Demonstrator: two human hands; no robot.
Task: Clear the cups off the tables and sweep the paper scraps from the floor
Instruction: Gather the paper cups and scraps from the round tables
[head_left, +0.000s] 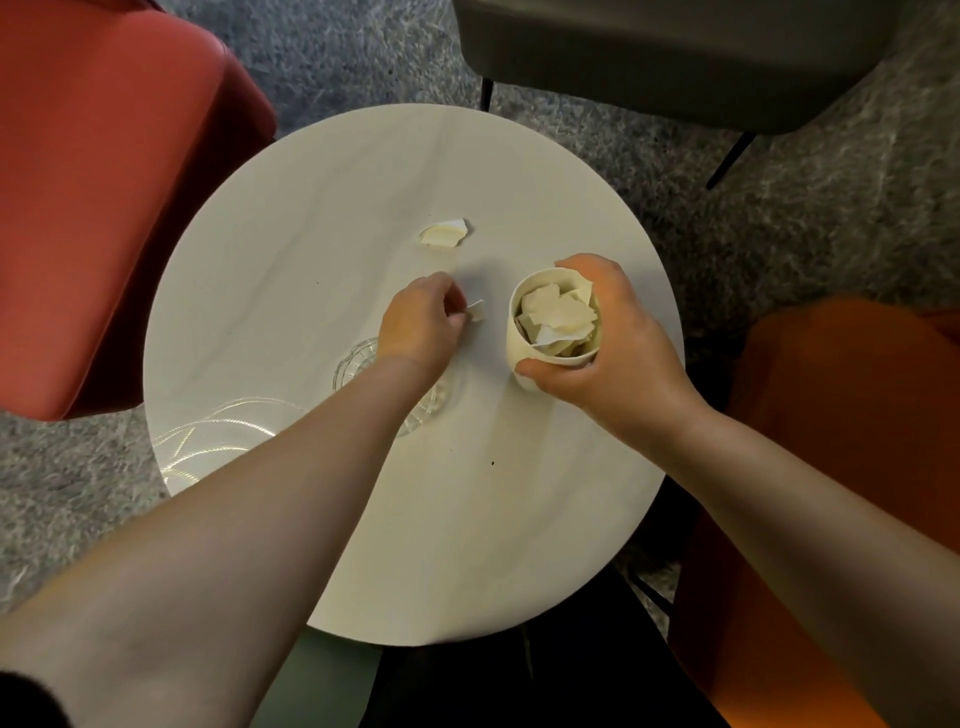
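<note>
Your right hand (608, 343) wraps around a white paper cup (553, 332) standing on the round white table (322, 197), thumb across its near side, fingers behind. The cup leans slightly, mouth up and open toward you, stuffed with paper scraps (558, 314). Your left hand (418, 325) reaches in palm down, fingers curled, pinching a small paper scrap (477, 310) just left of the cup. A torn paper piece (444, 234) lies farther back. A clear glass dish (363, 366) sits under your left wrist.

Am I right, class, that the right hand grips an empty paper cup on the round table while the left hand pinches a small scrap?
Not quite: the paper cup is not empty but stuffed with paper scraps, as the head view shows. The right hand does grip it on the round table, and the left hand pinches a small scrap.
</note>
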